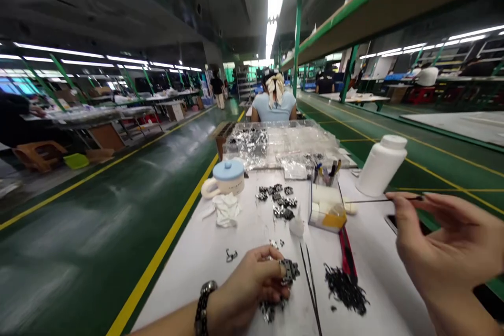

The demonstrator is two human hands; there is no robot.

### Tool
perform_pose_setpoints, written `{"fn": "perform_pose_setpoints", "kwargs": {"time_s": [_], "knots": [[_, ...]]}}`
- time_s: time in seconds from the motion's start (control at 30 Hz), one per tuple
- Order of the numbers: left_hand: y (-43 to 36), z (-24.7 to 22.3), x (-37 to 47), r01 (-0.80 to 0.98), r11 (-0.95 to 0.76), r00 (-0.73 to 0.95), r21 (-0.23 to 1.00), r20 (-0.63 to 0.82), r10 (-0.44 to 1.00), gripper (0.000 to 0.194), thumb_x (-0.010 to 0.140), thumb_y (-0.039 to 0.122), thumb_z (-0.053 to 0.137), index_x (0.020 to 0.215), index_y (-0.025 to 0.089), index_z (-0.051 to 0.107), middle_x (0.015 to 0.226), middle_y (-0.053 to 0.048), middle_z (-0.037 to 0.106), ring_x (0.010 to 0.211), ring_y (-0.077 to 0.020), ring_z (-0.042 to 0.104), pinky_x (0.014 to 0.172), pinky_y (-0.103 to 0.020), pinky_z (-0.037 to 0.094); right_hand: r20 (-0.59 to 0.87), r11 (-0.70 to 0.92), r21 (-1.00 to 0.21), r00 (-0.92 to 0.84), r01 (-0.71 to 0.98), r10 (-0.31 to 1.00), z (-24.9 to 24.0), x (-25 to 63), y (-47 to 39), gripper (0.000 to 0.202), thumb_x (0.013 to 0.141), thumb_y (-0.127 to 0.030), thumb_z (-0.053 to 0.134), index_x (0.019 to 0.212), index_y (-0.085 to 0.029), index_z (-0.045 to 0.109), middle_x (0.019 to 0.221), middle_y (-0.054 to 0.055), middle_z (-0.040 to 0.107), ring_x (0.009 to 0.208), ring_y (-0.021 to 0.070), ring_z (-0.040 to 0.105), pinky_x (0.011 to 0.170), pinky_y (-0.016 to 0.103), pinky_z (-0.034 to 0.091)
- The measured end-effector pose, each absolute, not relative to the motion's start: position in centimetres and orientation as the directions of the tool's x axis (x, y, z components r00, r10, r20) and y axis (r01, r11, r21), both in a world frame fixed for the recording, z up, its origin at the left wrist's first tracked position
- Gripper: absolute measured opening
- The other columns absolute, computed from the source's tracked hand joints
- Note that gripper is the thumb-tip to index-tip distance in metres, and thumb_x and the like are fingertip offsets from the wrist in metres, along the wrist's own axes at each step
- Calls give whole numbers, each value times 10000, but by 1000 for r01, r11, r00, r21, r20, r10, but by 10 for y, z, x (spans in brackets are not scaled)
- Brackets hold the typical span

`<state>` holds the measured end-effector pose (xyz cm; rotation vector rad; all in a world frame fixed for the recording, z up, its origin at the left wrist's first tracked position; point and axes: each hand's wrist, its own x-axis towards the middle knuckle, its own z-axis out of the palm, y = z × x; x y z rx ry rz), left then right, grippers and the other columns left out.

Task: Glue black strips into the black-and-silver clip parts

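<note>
My left hand [262,278] pinches a small dark metal part [290,271] between thumb and fingers, above more small shiny parts [270,311]. My right hand [449,236], raised at the right side of the table, pinches a thin dark rod [370,200] that points left towards a clear box [326,207]; its exact kind I cannot make out. Between the hands lie long tweezers [311,286] and a pile of small black pieces [346,290]. Farther back are several clusters of dark metal parts [277,200]. One black piece [231,255] lies alone at left.
A lidded mug [227,178] and crumpled tissue [227,210] stand at the table's left. A white bottle [381,165] is at back right. A red-handled tool [348,257] lies by the box. Clear trays [299,139] stand behind, with a person [274,102] seated beyond.
</note>
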<state>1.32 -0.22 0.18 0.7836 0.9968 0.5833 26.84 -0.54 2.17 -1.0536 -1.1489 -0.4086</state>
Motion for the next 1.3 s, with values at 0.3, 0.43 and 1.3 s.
{"fn": "perform_pose_setpoints", "kwargs": {"time_s": [0.3,0.43,1.3], "knots": [[-1,8,15,2,659,489,752,-576,655,250,566,165,649,781,154,522,563,11,596,488,-101,596,415,-150,364,721,652,-693,304,307,623,29,207,-38,289,756,-15,633,982,-176,552,838,6,642,714,143,665,657,260,567],[1,8,16,19,668,497,744,-587,639,252,574,180,667,782,157,527,568,7,607,498,-107,605,421,-153,373,734,666,-679,240,310,636,20,204,-36,317,743,23,629,982,-170,553,852,7,614,742,145,659,654,264,567],[5,-9,14,32,597,474,802,-538,697,204,574,174,671,703,170,513,448,52,469,370,-60,373,424,-204,207,692,587,-719,302,372,656,11,201,-34,145,806,-249,659,911,-238,559,724,9,634,745,164,641,575,202,567]]}}
